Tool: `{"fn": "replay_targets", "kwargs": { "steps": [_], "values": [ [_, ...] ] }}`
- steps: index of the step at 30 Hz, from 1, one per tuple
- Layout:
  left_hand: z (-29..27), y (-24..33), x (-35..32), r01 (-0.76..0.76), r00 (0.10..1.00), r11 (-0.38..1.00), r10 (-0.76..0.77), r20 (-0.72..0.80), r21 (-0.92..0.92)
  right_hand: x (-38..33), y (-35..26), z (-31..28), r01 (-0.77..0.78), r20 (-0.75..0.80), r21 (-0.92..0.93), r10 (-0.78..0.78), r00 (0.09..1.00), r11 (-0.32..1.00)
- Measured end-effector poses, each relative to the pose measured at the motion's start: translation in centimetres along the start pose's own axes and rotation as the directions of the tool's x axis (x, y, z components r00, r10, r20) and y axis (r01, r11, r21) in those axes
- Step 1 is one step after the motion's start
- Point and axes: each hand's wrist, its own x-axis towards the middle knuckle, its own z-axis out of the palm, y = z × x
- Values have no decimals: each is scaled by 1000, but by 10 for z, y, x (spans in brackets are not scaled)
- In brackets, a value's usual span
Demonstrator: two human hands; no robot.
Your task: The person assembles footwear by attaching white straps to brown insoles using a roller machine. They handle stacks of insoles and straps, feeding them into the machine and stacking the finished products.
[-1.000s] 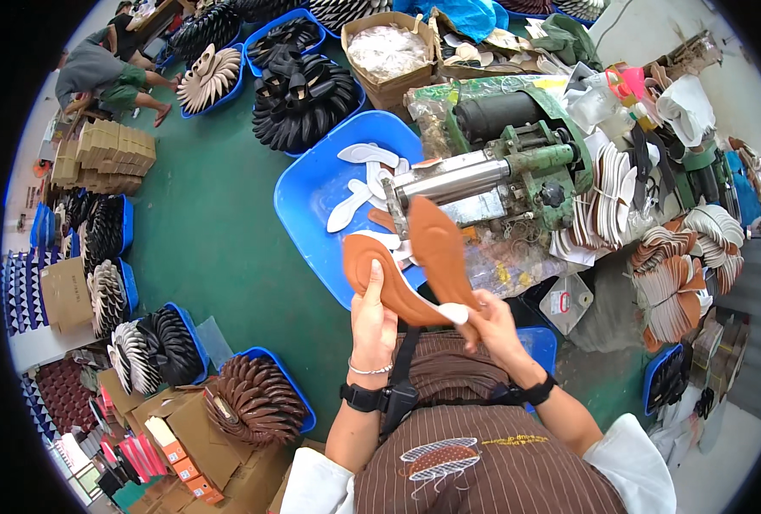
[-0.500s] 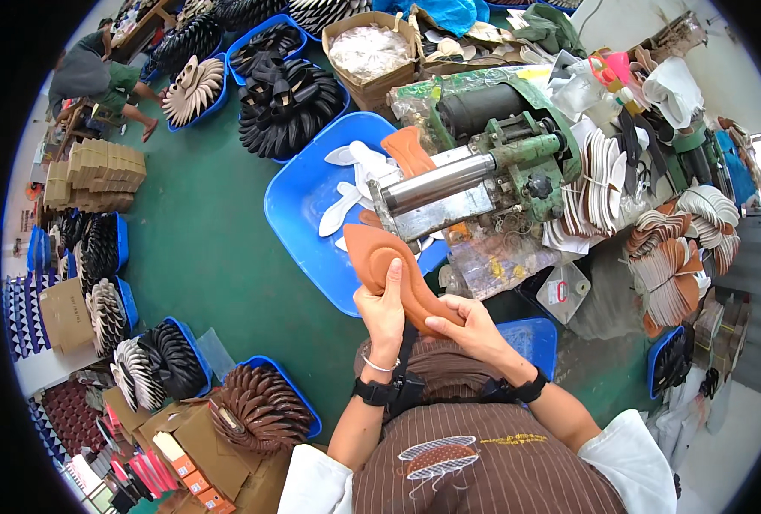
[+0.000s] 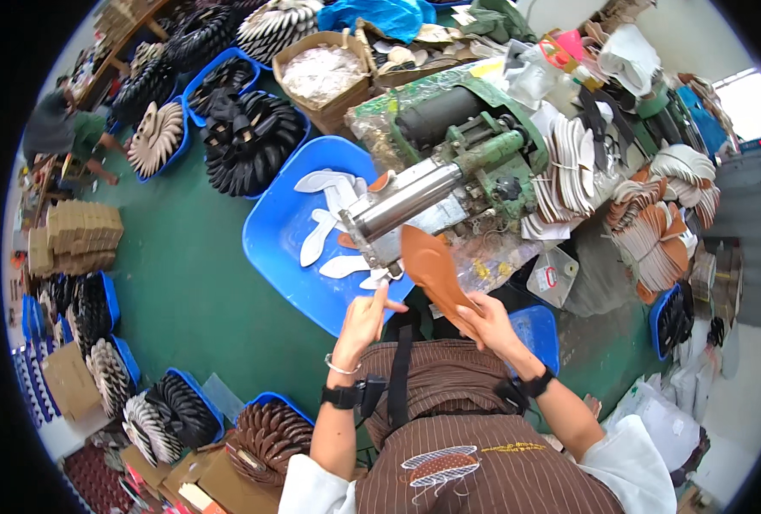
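The blue tub (image 3: 286, 248) holds flat white insoles. The left hand (image 3: 365, 319) hangs loosely curled, holding nothing, below the steel roller (image 3: 406, 201). The right hand (image 3: 488, 321) pinches the tan insole (image 3: 432, 265) at its lower end; its long axis slants up-left to the roller.

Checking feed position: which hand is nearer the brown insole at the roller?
Right. The right hand holds the brown insole by its lower end; the left hand sits apart, left of it.
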Motion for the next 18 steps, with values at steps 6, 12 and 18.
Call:
{"fn": "replay_targets", "kwargs": {
  "steps": [6,12,18],
  "values": [
    [16,-4,-7,46,998,954,-54,21,295,72,-29,34,120,46,166,-129,991,979],
    [30,4,2,90,996,983,-86,-29,161,53,-9,-29,120,15,-61,-119,993,991],
    [60,17,28,89,995,977,-96,24,193,80,-17,-198,54,-700,-601,-558,445,797]
  ]
}}
